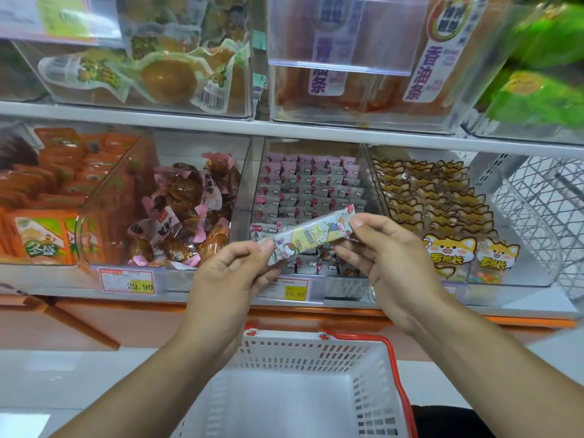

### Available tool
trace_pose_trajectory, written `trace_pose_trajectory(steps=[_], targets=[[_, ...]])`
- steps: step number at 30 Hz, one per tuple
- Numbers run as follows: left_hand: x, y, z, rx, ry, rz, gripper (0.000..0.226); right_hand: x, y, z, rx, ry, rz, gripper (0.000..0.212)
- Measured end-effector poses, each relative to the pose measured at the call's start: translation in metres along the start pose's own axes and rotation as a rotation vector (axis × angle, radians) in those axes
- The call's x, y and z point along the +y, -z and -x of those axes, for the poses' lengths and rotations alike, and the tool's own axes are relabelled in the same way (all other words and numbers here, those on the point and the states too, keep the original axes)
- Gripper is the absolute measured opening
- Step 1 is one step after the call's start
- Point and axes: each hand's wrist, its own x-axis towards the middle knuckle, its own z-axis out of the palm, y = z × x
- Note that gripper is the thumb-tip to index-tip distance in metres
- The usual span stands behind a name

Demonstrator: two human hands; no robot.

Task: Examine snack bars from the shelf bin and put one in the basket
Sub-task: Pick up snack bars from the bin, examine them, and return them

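A wrapped snack bar [311,238] with a cartoon print is held slanted in front of the shelf, its right end higher. My left hand [230,276] pinches its lower left end. My right hand [376,245] pinches its upper right end between thumb and fingers. Behind the bar, a clear shelf bin [249,197] holds several rows of the same small pink and white bars. A white plastic basket [316,352] with a red handle sits below my hands, its inside bare.
Neighbouring clear bins hold brown wrapped snacks [186,213] on the left and fox-print packs [442,210] on the right. Orange packets [47,216] fill the far left bin. Price tags [126,281] line the shelf edge. An upper shelf carries more bins.
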Motion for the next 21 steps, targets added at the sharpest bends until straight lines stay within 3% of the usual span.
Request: trace_pose_trajectory(steps=[7, 10, 14, 16, 21], targets=[[-0.002, -0.003, 0.000, 0.006, -0.011, -0.060, 0.031, 0.001, 0.002, 0.001, 0.059, 0.070, 0.043, 0.007], [0.000, 0.001, 0.000, -0.004, 0.026, -0.038, 0.015, 0.000, 0.002, 0.001, -0.100, 0.061, 0.016, 0.004], [0.004, 0.008, 0.000, 0.033, 0.093, -0.039, 0.014, -0.001, 0.007, 0.002, -0.360, 0.151, 0.215, 0.047], [0.005, 0.008, 0.001, 0.023, 0.088, -0.035, 0.012, 0.001, 0.009, 0.004, -0.412, 0.210, 0.373, 0.049], [0.007, 0.005, 0.001, -0.021, 0.024, -0.030, 0.002, 0.005, 0.006, 0.007, -0.275, 0.235, 0.376, 0.032]])
